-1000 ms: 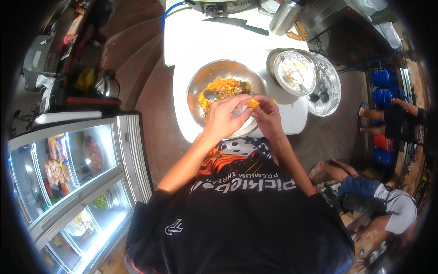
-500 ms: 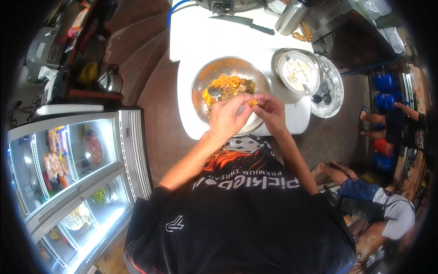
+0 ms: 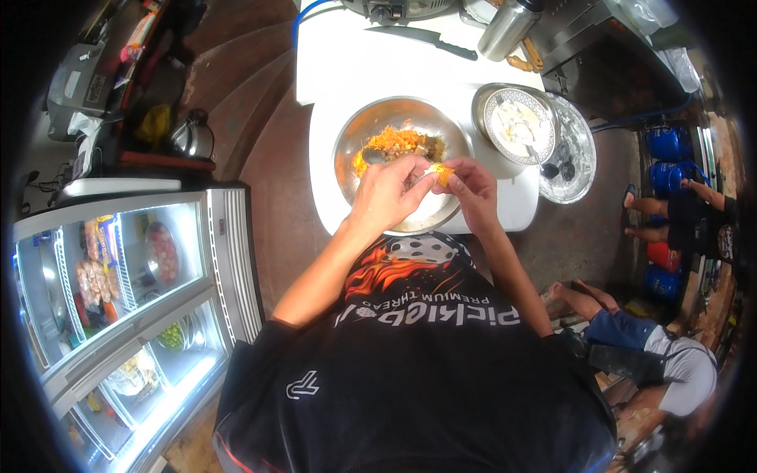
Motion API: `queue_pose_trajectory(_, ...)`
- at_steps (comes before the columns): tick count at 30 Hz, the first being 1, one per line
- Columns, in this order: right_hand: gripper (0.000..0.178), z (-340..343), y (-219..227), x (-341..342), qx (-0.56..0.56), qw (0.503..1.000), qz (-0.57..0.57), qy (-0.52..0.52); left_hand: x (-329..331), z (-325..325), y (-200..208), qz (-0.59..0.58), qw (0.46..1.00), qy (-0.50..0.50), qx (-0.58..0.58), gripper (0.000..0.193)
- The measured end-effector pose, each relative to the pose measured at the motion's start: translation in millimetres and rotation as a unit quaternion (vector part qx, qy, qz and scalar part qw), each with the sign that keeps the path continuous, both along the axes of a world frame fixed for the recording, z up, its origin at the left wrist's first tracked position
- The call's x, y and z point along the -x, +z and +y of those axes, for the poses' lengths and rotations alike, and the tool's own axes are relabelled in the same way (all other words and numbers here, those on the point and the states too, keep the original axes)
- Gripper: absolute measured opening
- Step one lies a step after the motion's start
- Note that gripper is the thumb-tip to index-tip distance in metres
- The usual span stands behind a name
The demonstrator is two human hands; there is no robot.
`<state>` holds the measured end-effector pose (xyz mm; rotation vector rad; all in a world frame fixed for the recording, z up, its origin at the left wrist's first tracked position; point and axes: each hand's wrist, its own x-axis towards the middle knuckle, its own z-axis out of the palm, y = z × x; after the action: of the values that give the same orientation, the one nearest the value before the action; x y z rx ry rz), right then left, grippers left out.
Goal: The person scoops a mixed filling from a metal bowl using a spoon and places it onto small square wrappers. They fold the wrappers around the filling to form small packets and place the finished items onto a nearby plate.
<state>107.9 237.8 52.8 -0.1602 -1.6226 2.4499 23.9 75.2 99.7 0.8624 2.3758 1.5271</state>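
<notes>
Over the near side of a steel mixing bowl (image 3: 343, 150), my two hands meet. Between their fingertips is a small yellow-orange and white piece (image 3: 442, 173), perhaps a little packet; its kind is not clear. My left hand (image 3: 392, 191) pinches it from the left, and my right hand (image 3: 475, 193) grips its other side. Inside the bowl lies a chopped food mix (image 3: 394, 142) with orange shreds and darker, brownish bits. A spoon (image 3: 373, 156) rests in the mix, partly hidden behind my left hand.
A patterned plate of white food (image 3: 516, 126) sits in a metal basin at the right, beside a large clear lid or tray (image 3: 579, 150). Farther back on the white table (image 3: 347, 71) lie a black-handled knife (image 3: 422, 38) and a steel flask (image 3: 509, 30). A lit display fridge (image 3: 118, 268) stands left.
My hands have drawn slightly apart, and more of the yellow-orange piece now shows between them, with a white part visible. The view has shifted slightly.
</notes>
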Motion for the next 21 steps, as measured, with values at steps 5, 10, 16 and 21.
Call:
queue_pose_trajectory(5, 0.021, -4, -1, 1, -0.022, 0.999, -0.023, -0.031, 1, 0, 10, -0.114, 0.993, 0.001, 0.037, 0.013)
queue_pose_trajectory(10, 0.017, -7, -8, 1, -0.076, 0.996, -0.027, -0.035, 4, 1, -4, -0.142, 0.990, 0.012, -0.007, 0.013)
queue_pose_trajectory(16, 0.015, -11, -8, 4, -0.148, 0.987, -0.007, -0.063, 3, 1, 3, -0.134, 0.990, 0.023, 0.041, 0.015)
queue_pose_trajectory(21, 0.016, -12, -6, 5, -0.203, 0.977, -0.013, -0.063, 5, -1, 10, -0.158, 0.986, 0.007, 0.061, 0.016)
